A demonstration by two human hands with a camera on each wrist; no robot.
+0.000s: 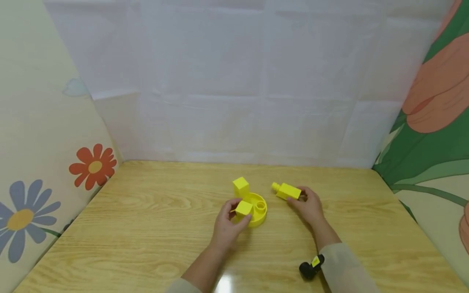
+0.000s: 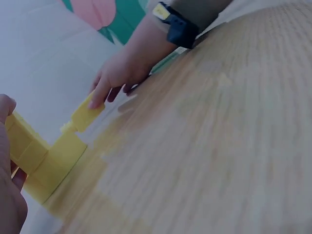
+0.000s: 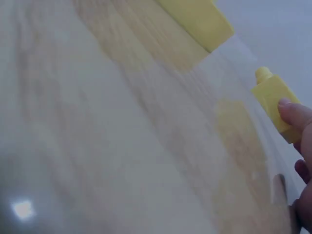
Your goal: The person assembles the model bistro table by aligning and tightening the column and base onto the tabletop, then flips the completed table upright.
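A round yellow base [image 1: 262, 218] with a raised rim and a ring-shaped socket sits on the table. One yellow square post [image 1: 241, 187] stands at its far left side. Nearer, my left hand [image 1: 228, 228] grips a second square post [image 1: 244, 208] between thumb and fingers, its lower end hidden. To the right of the base, my right hand [image 1: 309, 206] pinches a loose yellow square post [image 1: 288, 191] by one end. That post lies roughly sideways, and its narrower round knob [image 3: 263, 74] points left toward the base without touching it.
The wood-grain table [image 1: 146, 228] runs back to a white sheet [image 1: 242, 81]. Flower-patterned walls flank both sides. A black camera [image 1: 311, 267] is strapped at the right wrist, low over the tabletop.
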